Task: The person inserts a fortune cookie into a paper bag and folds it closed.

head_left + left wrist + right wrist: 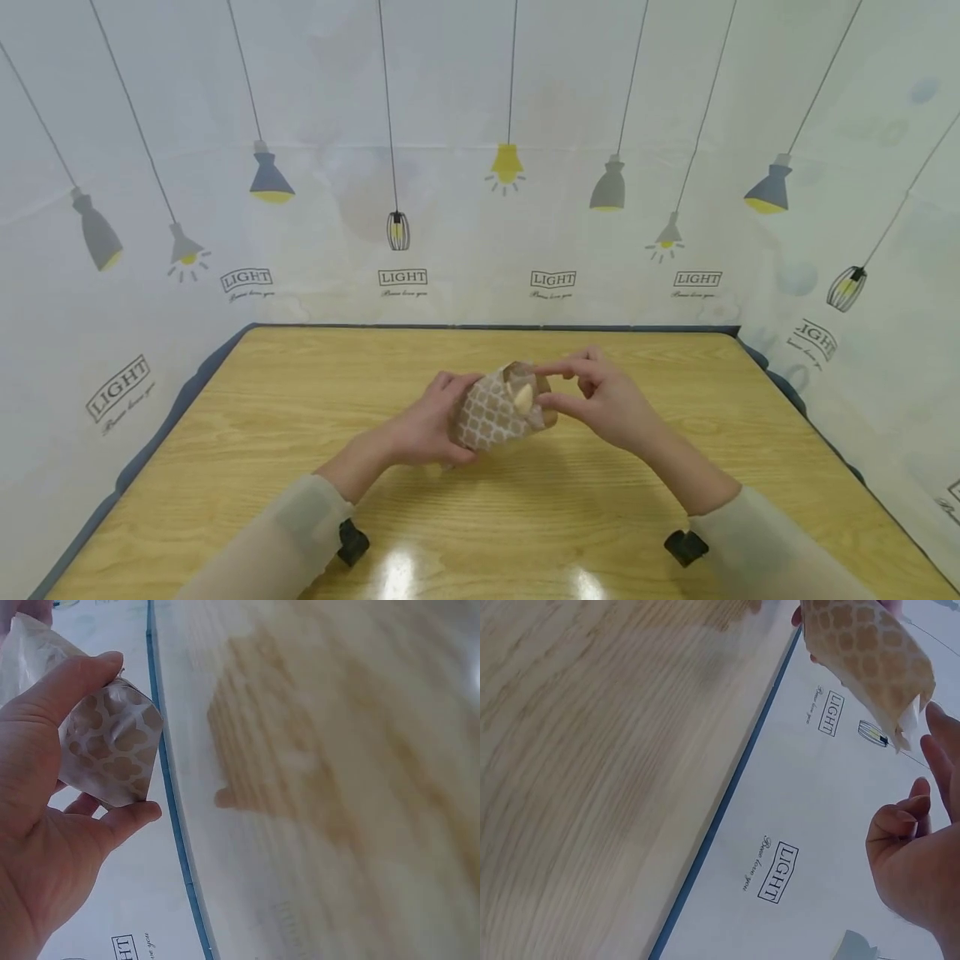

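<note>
A brown paper bag (487,414) with a white lattice print is held tilted above the table, its mouth toward the right. My left hand (433,421) grips it around the closed end, thumb on one side and fingers on the other. In the left wrist view the bag's folded end (116,742) shows between thumb and fingers. A smooth cream-coloured piece (523,398) shows in the mouth. My right hand (611,404) is at that mouth, with index finger and thumb spread apart at its edge and the other fingers bent. In the right wrist view a whitish flap (909,724) sticks out beside its fingertips.
Beneath the hands lies a wooden table (300,367) with a blue edge. White sheeting (450,83) printed with lamps and the word LIGHT surrounds it at the back and sides. Black straps (352,543) sit at both sleeve cuffs.
</note>
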A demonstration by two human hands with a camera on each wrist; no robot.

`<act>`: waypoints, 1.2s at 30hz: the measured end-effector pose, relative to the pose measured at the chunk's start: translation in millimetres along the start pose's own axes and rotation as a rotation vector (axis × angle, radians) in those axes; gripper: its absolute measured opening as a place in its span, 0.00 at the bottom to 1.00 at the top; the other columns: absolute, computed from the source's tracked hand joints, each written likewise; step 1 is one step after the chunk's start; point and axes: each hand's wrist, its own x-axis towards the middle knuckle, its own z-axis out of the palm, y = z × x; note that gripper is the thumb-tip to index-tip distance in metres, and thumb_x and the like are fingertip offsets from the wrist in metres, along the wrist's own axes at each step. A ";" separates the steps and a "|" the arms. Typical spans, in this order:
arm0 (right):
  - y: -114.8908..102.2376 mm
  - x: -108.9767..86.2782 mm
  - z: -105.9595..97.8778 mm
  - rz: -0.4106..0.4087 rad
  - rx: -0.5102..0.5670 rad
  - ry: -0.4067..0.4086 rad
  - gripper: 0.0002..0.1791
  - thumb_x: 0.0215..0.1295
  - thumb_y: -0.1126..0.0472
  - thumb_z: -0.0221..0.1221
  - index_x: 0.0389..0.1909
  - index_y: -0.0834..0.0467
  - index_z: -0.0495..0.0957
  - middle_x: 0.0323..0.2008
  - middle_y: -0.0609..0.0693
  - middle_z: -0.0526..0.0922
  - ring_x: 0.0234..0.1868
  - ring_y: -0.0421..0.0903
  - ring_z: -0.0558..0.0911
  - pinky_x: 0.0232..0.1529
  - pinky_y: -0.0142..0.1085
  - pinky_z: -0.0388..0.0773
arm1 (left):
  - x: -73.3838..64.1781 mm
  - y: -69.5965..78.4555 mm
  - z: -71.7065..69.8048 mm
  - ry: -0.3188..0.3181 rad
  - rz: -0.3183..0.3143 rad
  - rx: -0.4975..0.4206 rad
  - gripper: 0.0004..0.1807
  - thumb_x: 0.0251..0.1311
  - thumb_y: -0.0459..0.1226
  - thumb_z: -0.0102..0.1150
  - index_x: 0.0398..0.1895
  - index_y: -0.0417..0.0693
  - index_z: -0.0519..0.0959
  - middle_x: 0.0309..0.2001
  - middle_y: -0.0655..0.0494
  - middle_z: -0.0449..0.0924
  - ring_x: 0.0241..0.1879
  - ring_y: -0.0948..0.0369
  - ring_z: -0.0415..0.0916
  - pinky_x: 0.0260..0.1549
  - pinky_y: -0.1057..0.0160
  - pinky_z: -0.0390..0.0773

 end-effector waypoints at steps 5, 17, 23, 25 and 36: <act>4.7 -0.9 -4.3 0.024 0.018 -0.033 0.20 0.68 0.54 0.76 0.59 0.49 0.91 0.41 0.50 0.68 0.33 0.46 0.64 0.31 0.33 0.66 | -0.3 0.0 -0.8 -0.005 -0.011 -0.011 0.63 0.50 0.36 0.87 0.88 0.54 0.56 0.74 0.42 0.61 0.72 0.46 0.66 0.77 0.35 0.71; 4.1 5.4 8.9 0.037 -0.005 -0.062 0.19 0.65 0.55 0.78 0.56 0.48 0.92 0.42 0.50 0.70 0.39 0.48 0.65 0.36 0.35 0.66 | 3.7 4.2 2.0 -0.018 0.024 -0.007 0.63 0.49 0.35 0.87 0.87 0.53 0.57 0.73 0.41 0.61 0.70 0.47 0.66 0.76 0.36 0.72; 2.9 5.5 6.5 0.009 -0.003 -0.052 0.16 0.67 0.55 0.77 0.55 0.46 0.92 0.67 0.60 0.74 0.54 0.54 0.74 0.45 0.40 0.74 | 3.5 3.0 2.5 -0.005 0.017 0.012 0.64 0.48 0.36 0.88 0.87 0.53 0.57 0.73 0.41 0.62 0.69 0.47 0.67 0.75 0.37 0.74; 3.4 5.8 7.3 0.008 -0.001 -0.062 0.14 0.67 0.54 0.77 0.53 0.44 0.93 0.77 0.61 0.69 0.63 0.58 0.75 0.52 0.48 0.79 | 3.6 3.4 2.7 -0.003 0.018 0.015 0.64 0.48 0.37 0.88 0.87 0.53 0.57 0.73 0.41 0.62 0.69 0.47 0.67 0.75 0.37 0.74; 2.1 9.0 15.6 0.044 -0.030 -0.083 0.10 0.68 0.57 0.76 0.48 0.44 0.94 0.84 0.61 0.63 0.75 0.70 0.67 0.68 0.75 0.70 | 3.9 4.7 4.9 -0.011 0.016 0.018 0.63 0.49 0.37 0.88 0.86 0.52 0.57 0.72 0.43 0.63 0.67 0.48 0.69 0.74 0.40 0.75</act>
